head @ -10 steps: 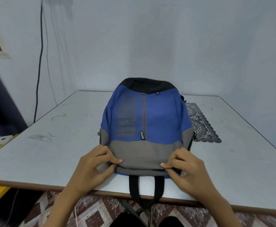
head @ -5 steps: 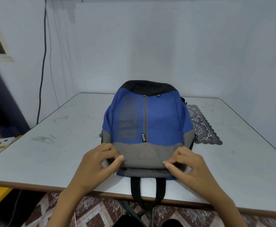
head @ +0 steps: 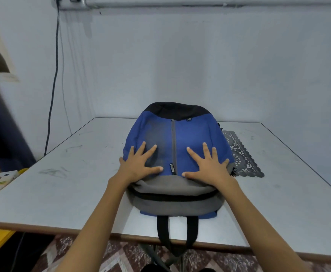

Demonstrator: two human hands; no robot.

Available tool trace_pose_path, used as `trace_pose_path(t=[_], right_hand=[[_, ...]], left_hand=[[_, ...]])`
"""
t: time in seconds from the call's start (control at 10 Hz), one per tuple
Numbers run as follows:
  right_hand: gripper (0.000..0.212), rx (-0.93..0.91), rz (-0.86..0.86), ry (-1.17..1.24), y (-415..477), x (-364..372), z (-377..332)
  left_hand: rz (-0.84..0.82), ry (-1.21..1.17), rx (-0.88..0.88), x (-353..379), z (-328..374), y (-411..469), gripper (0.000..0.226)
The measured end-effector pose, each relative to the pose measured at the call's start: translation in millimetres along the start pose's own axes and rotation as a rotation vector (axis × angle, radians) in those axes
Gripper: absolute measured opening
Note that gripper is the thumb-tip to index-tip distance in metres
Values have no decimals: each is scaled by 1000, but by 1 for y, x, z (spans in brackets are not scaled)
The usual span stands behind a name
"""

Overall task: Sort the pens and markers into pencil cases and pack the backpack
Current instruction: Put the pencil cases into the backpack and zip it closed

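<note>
Plainly, the left hand [head: 141, 166] and right hand [head: 209, 166] lay flat, fingers spread, pressing side by side on the blue backpack [head: 196, 134] directly beneath them at frame centre. Its long axis ran from the lower edge up toward the wall [head: 200, 55], straps [head: 162, 226] hanging off the table [head: 72, 185]; neither hand sat nearer.

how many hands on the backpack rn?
2: the left hand lies flat on the blue front of the backpack, left of the centre zipper; the right hand lies flat right of it. Neither is hidden.
</note>
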State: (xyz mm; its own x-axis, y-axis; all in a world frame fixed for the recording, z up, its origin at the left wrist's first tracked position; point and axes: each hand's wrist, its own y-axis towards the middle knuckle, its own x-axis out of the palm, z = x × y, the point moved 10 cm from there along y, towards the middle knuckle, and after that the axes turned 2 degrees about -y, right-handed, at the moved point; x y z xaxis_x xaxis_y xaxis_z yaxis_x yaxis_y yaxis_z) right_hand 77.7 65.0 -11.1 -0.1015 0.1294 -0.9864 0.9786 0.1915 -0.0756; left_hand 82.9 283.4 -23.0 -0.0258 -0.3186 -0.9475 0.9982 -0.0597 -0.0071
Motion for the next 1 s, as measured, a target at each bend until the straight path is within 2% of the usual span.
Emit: trace_pose_path(t=[0.1,0.6,1.0], right_hand=[[82,42,-69,-22,9,15,9],[83,43,-57,-30,38,9,21],[76,41,3,-86,35,15,23]], left_hand=[[-32,70,-16,10,2,6,81],[-55,86,-26,8,7,32,79],[31,73,-21,15,5,29,73]])
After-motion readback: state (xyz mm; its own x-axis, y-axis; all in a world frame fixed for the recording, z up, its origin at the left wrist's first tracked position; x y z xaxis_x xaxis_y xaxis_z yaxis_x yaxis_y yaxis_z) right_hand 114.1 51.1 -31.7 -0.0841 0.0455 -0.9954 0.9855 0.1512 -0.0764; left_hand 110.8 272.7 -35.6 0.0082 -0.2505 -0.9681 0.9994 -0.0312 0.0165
